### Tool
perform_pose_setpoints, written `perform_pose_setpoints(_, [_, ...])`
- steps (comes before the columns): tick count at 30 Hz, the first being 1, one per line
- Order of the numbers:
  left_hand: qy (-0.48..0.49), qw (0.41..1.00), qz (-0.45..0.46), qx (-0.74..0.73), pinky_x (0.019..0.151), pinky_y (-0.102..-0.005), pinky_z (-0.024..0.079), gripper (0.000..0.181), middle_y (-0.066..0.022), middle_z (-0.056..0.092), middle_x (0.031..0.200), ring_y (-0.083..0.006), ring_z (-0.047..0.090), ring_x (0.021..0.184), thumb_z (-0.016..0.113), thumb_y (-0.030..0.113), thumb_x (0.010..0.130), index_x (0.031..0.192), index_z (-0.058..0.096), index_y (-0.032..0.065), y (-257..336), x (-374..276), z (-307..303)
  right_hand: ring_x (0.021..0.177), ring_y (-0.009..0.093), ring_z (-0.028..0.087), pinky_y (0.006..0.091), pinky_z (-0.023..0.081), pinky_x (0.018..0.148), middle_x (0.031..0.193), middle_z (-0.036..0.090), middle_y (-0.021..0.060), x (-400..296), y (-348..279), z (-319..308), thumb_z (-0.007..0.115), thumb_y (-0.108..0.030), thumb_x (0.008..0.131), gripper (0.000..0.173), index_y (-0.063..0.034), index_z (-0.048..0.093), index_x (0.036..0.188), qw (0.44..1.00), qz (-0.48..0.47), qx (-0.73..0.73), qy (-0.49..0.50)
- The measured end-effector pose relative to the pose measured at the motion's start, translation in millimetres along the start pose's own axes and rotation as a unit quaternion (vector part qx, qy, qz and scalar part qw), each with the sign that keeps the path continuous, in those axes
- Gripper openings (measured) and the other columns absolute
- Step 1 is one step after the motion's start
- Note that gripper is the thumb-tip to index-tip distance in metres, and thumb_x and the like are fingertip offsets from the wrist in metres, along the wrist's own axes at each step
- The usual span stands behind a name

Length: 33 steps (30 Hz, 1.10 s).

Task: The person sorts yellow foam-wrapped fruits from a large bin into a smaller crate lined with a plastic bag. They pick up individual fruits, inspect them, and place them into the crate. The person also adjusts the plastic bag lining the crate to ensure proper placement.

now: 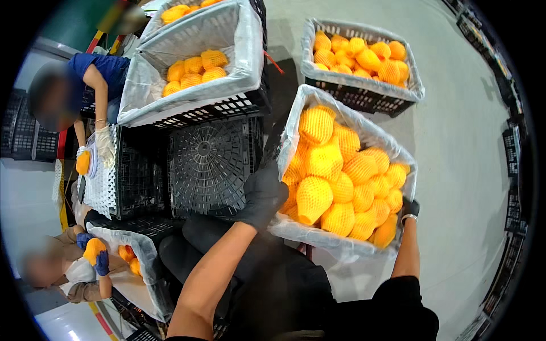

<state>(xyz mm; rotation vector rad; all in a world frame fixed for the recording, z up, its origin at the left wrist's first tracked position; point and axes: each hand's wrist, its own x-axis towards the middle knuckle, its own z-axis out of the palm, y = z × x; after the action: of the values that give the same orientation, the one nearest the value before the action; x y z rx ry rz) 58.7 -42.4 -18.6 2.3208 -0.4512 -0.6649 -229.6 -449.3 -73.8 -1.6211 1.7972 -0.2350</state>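
Note:
A plastic crate with a pale liner, tilted in the view, is full of orange-yellow fruit in foam net sleeves. My left hand, in a dark glove, grips this crate's left side; its fingertips are partly hidden. On the crate's right side is my right hand, also dark-gloved, closed on the rim with a bracelet at the wrist. To the left of my left hand stands a black slotted plastic crate with its round-patterned face up.
A lined crate holding several netted fruits stands at upper left, another full one beyond mine. Two people work at the left, one with gloved hands on a fruit over a lined crate. Stacked crates line the far right.

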Motion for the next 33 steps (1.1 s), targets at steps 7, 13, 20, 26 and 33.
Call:
perform_pose_setpoints(7, [-0.005,1.0,-0.017,-0.004,0.063,-0.0484,0.045,0.037,-0.0276,0.056,0.076,-0.0436,0.057,0.072,0.055,0.01,0.061,0.094,0.047,-0.0046,36.9,3.3,64.9,0.071,0.028,0.062,0.0377,0.047,0.063,0.084,0.064,0.0156,76.7,4.1,-26.1,0.067,-0.032,0.072,0.042,0.003,0.062,0.094,0.997,-0.026,-0.009,0.068])
perform_pose_setpoints(13, [-0.046,0.992,-0.115,0.01,0.065,-0.0448,0.046,0.049,-0.0248,0.057,0.08,-0.0402,0.057,0.075,0.065,0.013,0.06,0.102,0.049,-0.0052,1.9,-13.6,171.8,0.091,0.034,0.059,0.0384,0.046,0.076,0.097,0.062,0.019,137.6,-10.6,-33.5,0.06,-0.044,0.074,0.052,-0.0025,0.059,0.105,0.942,-0.154,-0.258,0.152])
perform_pose_setpoints(20, [-0.088,0.991,-0.085,-0.058,0.068,-0.0427,0.044,0.047,-0.0203,0.056,0.085,-0.0363,0.056,0.079,0.07,0.018,0.06,0.098,0.05,-0.0004,-28.6,-14.6,248.7,0.091,0.038,0.057,0.0404,0.045,0.074,0.094,0.062,0.0199,188.5,3.1,-32.1,0.059,-0.042,0.075,0.045,-0.0066,0.06,0.103,0.942,-0.151,-0.275,0.119])
perform_pose_setpoints(26, [-0.114,0.993,-0.033,-0.024,0.069,-0.0435,0.045,0.04,-0.0241,0.056,0.081,-0.0391,0.056,0.081,0.068,0.018,0.063,0.089,0.047,-0.004,-21.9,21.5,261.8,0.094,0.034,0.058,0.0382,0.045,0.077,0.103,0.061,0.017,208.5,15.4,-23.7,0.058,-0.041,0.076,0.047,-0.0071,0.059,0.109,0.947,-0.122,-0.264,0.135])
perform_pose_setpoints(33, [-0.203,0.965,-0.158,0.057,0.076,-0.0433,0.046,0.043,-0.0264,0.058,0.09,-0.0398,0.057,0.088,0.065,0.02,0.065,0.095,0.047,-0.0049,4.4,41.9,256.4,0.095,0.036,0.057,0.0422,0.045,0.079,0.104,0.06,0.0167,233.3,40.1,-33.5,0.056,-0.048,0.075,0.054,-0.0063,0.053,0.11,0.913,-0.116,-0.359,0.159])
